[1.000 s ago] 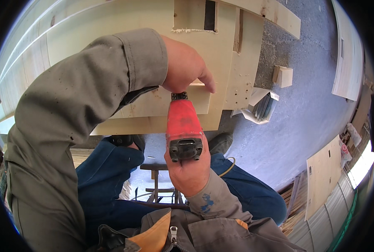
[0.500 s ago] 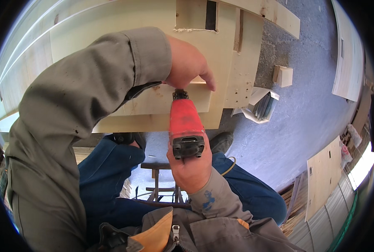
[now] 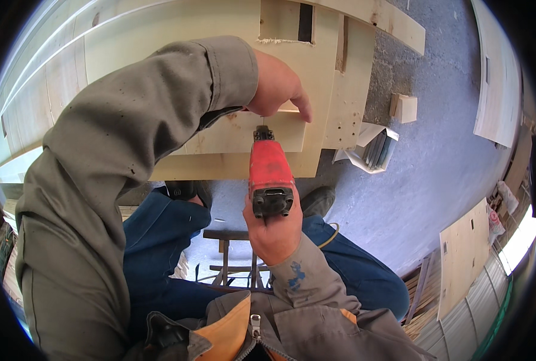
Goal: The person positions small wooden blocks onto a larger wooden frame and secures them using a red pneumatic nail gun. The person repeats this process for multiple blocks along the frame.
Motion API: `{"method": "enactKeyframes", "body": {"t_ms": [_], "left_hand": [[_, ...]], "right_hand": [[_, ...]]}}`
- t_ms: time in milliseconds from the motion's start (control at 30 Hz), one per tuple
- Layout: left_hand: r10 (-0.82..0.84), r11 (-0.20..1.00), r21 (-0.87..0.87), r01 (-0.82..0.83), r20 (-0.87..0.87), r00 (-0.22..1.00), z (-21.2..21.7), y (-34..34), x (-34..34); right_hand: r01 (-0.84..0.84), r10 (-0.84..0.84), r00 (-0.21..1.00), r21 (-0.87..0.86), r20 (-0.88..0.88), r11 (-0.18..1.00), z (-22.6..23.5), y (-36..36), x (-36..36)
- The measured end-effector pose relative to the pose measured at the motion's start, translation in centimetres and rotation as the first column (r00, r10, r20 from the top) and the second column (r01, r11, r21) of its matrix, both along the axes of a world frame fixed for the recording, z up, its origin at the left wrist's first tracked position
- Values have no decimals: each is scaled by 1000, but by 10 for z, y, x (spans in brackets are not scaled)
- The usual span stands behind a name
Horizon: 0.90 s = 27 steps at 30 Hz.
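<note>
My right hand (image 3: 275, 236) is wrapped round the handle of a red and black nail gun (image 3: 272, 162), held upright with its body away from me. The black nose of the gun is over a narrow pale wooden strip (image 3: 232, 133), which lies on a wide wooden panel (image 3: 189, 165). Reaching across from the left, my left hand (image 3: 280, 90) grips the strip's far edge, with a finger bent down at its right end. The thumb is mostly hidden behind the sleeve cuff. Whether the nose touches the wood, I cannot tell.
Beyond the hands the panel has a rectangular cutout (image 3: 280, 24). To its right, on the floor, are a wooden block (image 3: 405, 108) and an opened packet of dark strips (image 3: 376, 149). A yellow hose (image 3: 331, 236) runs by my right leg. More boards (image 3: 463, 259) stand at the right.
The nail gun and my right hand have shifted slightly right and away from me. My left arm has moved a little right, its hand still at the strip.
</note>
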<state>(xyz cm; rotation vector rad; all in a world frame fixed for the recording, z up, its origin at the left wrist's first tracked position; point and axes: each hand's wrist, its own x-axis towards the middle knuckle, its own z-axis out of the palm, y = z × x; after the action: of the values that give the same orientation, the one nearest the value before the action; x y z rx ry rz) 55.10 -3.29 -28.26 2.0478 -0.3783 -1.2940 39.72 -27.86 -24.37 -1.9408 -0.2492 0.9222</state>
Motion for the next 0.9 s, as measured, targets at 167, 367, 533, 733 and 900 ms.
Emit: {"method": "enactKeyframes", "body": {"t_ms": [167,367,533,733,900], "left_hand": [[6,1000,-1,-6,0,1000,1,0,0],[11,1000,-14,-10,20,1000,-2,0,-2],[14,999,-29,-13,37,999,-6,-1,-2],[24,999,-41,-23,35,999,-5,0,-3],[30,999,-40,-27,81,996,1,1,-4]], "right_hand": [[18,-18,1000,-7,1,1000,-2,2,-2],[85,-83,994,24,-69,996,-5,-1,-8],[31,-30,999,23,-23,999,-2,1,-1],[-13,13,1000,-27,2,1000,1,2,1],[-32,34,995,-21,91,999,5,5,5]]}}
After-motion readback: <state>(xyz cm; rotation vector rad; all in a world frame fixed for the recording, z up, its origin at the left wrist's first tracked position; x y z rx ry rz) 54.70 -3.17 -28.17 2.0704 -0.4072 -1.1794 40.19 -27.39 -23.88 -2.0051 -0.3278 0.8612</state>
